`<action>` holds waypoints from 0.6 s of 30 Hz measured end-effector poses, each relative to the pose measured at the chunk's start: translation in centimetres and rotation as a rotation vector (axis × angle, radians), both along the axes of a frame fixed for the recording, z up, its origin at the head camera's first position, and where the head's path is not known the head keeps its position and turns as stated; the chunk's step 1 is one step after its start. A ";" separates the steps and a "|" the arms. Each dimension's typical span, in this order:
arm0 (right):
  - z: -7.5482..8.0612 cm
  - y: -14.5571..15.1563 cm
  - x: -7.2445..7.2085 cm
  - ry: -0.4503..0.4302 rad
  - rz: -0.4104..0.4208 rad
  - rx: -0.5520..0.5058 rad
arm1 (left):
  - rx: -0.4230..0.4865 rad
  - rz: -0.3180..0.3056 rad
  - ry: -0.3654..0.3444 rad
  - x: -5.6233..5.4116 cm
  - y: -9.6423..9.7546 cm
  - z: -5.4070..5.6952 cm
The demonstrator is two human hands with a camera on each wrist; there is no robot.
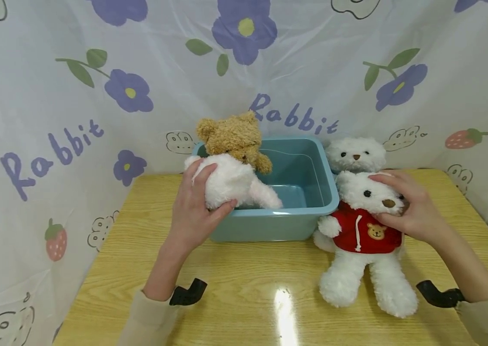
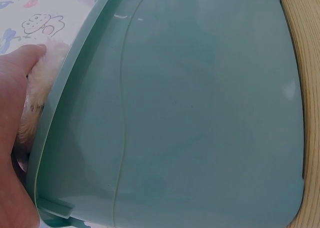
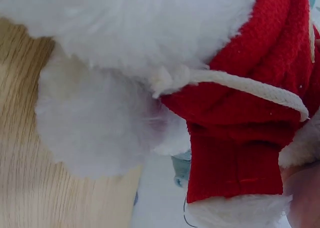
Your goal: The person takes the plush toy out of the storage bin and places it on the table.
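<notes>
My left hand (image 1: pixel 194 204) grips a white plush toy (image 1: pixel 226 182) with a pale pink part over the front left rim of a blue-green plastic bin (image 1: pixel 265 226). The toy's face is turned out of sight. A brown teddy bear (image 1: pixel 233 137) sits in the bin's left end, right behind it. To the right of the bin, my right hand (image 1: pixel 412 206) holds the head of a white teddy bear (image 1: pixel 347 190) in a red hoodie (image 1: pixel 369 235). Its legs stretch toward me on the table. White fur and the hoodie's sleeve (image 3: pixel 235 163) fill much of the right wrist view.
Another white teddy bear (image 1: pixel 356 153) sits behind the hoodie bear, beside the bin's right end. The wooden table (image 1: pixel 244 293) meets a cloth backdrop (image 1: pixel 175 86) printed with flowers and rabbits. Black wrist mounts (image 1: pixel 189 292) sit at both cuffs.
</notes>
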State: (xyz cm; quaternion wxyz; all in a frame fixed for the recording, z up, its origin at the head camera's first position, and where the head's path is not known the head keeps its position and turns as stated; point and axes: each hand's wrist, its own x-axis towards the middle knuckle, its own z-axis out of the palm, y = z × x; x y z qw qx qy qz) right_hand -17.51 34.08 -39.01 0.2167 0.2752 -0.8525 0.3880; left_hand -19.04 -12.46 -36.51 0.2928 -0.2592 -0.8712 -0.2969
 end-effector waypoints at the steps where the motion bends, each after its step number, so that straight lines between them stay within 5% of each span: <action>1: 0.0 0.0 0.1 -0.007 0.006 -0.003 | -0.001 0.001 -0.001 0.0 0.0 0.0; 18: -0.3 0.6 1.2 -0.038 0.012 0.067 | 0.006 0.018 -0.027 0.2 0.0 0.1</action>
